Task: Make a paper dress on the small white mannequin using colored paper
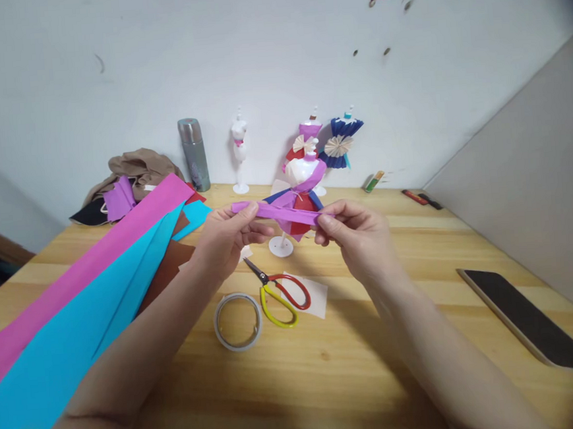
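Note:
A narrow strip of purple paper (286, 213) is stretched between my two hands, folded lengthwise. My left hand (231, 235) pinches its left end between thumb and fingers. At the right end my right hand (350, 229) grips it the same way. Just behind the strip stands a small white mannequin (303, 171) on a round base, dressed in purple, red and dark blue paper; the strip covers part of it. Below my hands lie scissors (272, 288) with one red and one yellow handle, blades partly apart. A roll of tape (216, 326) rests flat beside them.
Pink (86, 263) and blue paper sheets (72, 330) spread over the table's left side. Against the wall stand a thermos (194, 155), a bare mannequin (240, 149) and a navy-dressed mannequin (344, 130). A dark phone-like slab (522, 315) lies at right.

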The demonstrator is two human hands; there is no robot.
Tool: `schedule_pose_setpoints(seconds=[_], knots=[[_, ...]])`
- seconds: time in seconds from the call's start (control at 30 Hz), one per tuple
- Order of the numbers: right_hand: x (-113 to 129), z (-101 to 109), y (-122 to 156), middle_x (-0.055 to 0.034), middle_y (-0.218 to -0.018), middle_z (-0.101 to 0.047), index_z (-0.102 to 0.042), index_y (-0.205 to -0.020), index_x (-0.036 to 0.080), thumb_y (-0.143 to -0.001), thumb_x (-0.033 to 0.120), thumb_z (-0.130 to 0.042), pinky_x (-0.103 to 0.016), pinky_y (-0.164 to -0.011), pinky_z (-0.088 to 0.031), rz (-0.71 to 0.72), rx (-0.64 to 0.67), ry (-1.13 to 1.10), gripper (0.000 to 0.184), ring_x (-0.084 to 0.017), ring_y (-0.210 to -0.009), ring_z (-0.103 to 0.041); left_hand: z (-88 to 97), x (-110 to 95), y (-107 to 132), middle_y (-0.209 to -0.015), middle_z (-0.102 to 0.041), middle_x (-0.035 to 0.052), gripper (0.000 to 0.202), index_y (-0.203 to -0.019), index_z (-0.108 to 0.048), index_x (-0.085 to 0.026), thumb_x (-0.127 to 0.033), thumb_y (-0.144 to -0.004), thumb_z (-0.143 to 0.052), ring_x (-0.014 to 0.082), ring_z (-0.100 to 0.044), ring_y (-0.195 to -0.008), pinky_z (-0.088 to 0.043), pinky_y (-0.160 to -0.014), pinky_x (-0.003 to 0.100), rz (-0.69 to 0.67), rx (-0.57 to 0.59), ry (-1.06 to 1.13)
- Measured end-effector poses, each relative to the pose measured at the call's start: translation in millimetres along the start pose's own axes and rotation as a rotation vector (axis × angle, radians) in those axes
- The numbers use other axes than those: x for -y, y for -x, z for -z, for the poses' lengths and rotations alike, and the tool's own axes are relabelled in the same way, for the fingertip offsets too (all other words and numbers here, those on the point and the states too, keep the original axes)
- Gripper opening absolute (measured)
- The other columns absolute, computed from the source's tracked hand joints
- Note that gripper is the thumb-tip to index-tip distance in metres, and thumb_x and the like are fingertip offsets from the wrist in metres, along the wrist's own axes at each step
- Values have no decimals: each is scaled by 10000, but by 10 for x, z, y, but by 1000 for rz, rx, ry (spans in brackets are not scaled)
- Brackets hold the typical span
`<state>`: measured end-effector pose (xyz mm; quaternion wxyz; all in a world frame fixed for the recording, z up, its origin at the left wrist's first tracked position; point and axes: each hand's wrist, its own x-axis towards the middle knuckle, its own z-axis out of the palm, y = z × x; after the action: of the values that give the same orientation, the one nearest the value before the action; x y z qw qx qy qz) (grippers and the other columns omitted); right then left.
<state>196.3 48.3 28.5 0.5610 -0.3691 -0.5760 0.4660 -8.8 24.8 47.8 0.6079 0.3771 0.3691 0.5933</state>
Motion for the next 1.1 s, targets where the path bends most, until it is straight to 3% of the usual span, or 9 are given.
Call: schedule_pose_setpoints(seconds=[0.17, 0.43, 0.7, 0.97, 1.1], knots=[[17, -1, -27, 24, -503, -619, -699, -688, 248, -691, 363, -845, -296, -447, -445, 3, -4, -49, 185, -141, -450, -551, 21, -9, -33, -591, -702, 36, 255, -767, -727, -104, -336, -724, -825, 119, -676, -552, -516, -521, 194, -4, 4, -83], [32, 65, -48, 13, -556, -650, -708, -697, 264, -683, 385, -859, -297, -423, -450, -18, 27, -51, 194, -140, -447, -559, 119, -7, -88, -567, -704, 43, 215, -766, -769, -123, -336, -742, -792, 109, -644, -510, -498, -486, 184, -119, 4, -317], [78, 88, -73, 23, -572, -671, -696, -690, 257, -634, 414, -874, -289, -418, -446, -30, 34, -44, 244, -123, -424, -548, 159, -104, -85, -677, -759, 70, 184, -813, -770, -118, -236, -678, -814, 123, -669, -516, -534, -498, 198, -40, 78, -261], [68, 154, -113, 38, -532, -640, -712, -740, 246, -650, 273, -832, -249, -403, -410, -88, 125, -192, 152, -98, -406, -521, 248, -171, -94, -768, -790, 102, 226, -936, -775, -121, -204, -725, -776, 160, -717, -570, -572, -537, 225, 18, 240, -192], [26, 184, -132, 22, -536, -648, -739, -735, 222, -657, 238, -814, -224, -415, -412, -78, 173, -258, 109, -85, -422, -527, 231, -193, -67, -776, -792, 102, 236, -951, -773, -109, -190, -730, -759, 163, -718, -569, -578, -547, 235, 12, 218, -217]])
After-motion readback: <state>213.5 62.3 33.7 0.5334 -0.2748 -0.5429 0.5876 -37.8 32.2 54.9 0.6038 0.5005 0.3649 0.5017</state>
